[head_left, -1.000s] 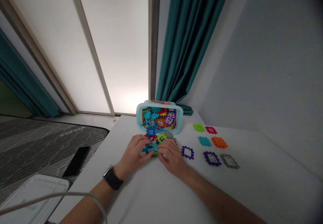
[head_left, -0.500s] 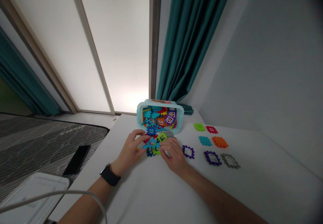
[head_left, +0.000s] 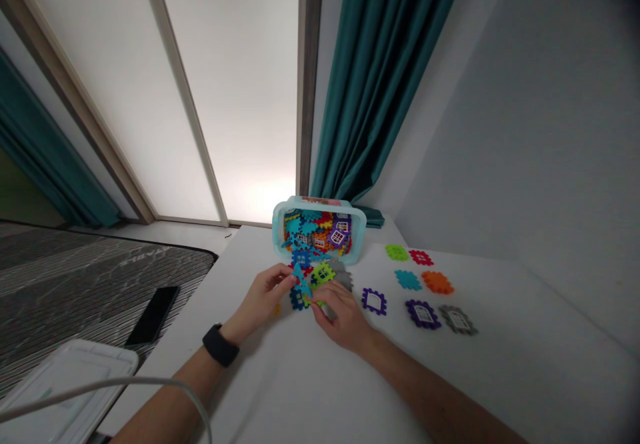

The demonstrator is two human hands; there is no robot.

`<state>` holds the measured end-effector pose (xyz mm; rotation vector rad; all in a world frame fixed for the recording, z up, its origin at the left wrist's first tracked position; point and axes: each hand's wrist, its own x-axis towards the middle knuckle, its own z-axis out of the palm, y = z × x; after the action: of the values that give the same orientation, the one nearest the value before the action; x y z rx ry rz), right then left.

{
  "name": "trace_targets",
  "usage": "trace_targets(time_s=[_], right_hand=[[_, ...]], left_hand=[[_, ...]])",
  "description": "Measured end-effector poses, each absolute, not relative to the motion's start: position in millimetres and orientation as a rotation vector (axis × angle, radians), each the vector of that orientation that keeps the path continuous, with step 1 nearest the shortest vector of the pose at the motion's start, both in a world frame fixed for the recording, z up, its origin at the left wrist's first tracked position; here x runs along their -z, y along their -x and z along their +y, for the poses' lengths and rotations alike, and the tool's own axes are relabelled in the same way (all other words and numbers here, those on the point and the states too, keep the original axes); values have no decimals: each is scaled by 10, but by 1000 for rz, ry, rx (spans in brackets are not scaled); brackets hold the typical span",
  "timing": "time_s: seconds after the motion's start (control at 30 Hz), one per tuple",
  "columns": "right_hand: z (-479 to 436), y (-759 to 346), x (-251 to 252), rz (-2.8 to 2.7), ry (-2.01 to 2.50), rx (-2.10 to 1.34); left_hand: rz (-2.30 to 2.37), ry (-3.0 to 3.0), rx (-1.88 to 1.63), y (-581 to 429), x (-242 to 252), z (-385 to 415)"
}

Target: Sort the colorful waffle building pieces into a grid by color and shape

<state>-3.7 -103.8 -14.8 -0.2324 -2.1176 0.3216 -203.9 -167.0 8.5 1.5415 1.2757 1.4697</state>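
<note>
Between my two hands is a light blue notched building tile, tilted on edge. My left hand pinches its upper left side between thumb and fingers. The thumb and fingers of my right hand grip its lower right end. Beneath and behind lie a lime green tile, a dark blue tile, a blue tile and grey tiles. Part of this pile is hidden by my fingers. Just past it, a pale turquoise tub lies on its side, full of colourful tiles.
To the right, a purple window frame tile lies beside rows of tiles: lime, red, light blue, orange, dark purple, grey. At left are a black phone, a white lid and a cable.
The light blue tile has turned from lying fairly flat to standing on edge between my hands. My left wrist has rolled slightly. The laid-out tiles have stayed put.
</note>
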Motion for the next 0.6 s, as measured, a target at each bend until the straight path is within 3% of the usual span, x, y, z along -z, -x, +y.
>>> trace_targets(time_s=[0.6], right_hand=[[-934, 41, 221, -2174, 302, -250]], left_hand=[[1390, -1938, -1132, 2076, -133, -1727]])
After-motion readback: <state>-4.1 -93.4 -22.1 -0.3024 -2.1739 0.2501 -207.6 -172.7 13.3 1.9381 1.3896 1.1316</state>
